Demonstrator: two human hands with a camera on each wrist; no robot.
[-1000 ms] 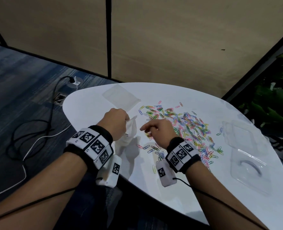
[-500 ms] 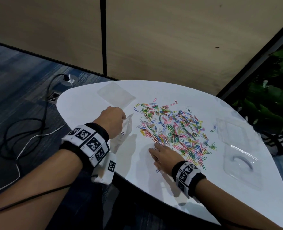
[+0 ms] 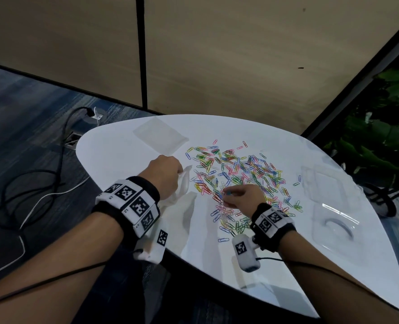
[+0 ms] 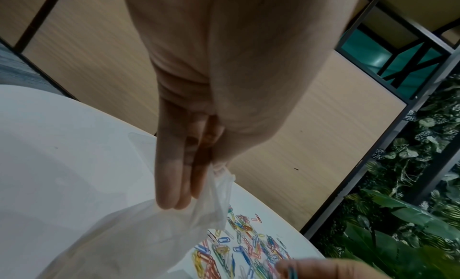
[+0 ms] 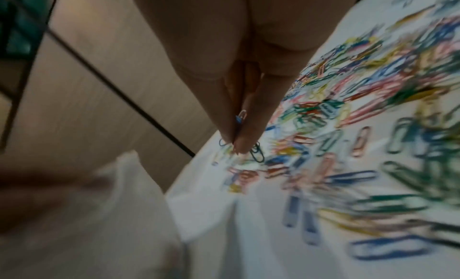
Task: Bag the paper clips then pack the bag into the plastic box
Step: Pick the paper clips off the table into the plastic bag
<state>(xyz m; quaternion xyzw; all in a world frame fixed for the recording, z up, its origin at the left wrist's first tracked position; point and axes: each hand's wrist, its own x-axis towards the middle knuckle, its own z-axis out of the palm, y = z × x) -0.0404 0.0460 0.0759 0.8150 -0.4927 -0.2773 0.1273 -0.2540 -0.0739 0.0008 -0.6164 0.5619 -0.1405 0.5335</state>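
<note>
Coloured paper clips (image 3: 238, 174) lie scattered over the middle of the white table (image 3: 114, 155). My left hand (image 3: 164, 174) pinches the rim of a clear plastic bag (image 3: 182, 185), which hangs at the table's left edge; the left wrist view shows the bag (image 4: 154, 230) below my fingers. Over the near side of the pile, my right hand (image 3: 228, 196) pinches a few paper clips (image 5: 239, 129) between thumb and fingers, a little right of the bag (image 5: 104, 214). The clear plastic box (image 3: 334, 228) lies open at the right of the table, its lid toward the far side.
A second flat clear bag (image 3: 159, 136) lies at the table's far left. Black and white cables (image 3: 30, 183) run over the carpet on the left. A beige partition wall stands behind the table, and green plants (image 3: 385, 141) at the right.
My right hand lowered flat onto the table near the front edge, then rose again over the pile, now pinching clips. The left hand has kept hold of the bag.
</note>
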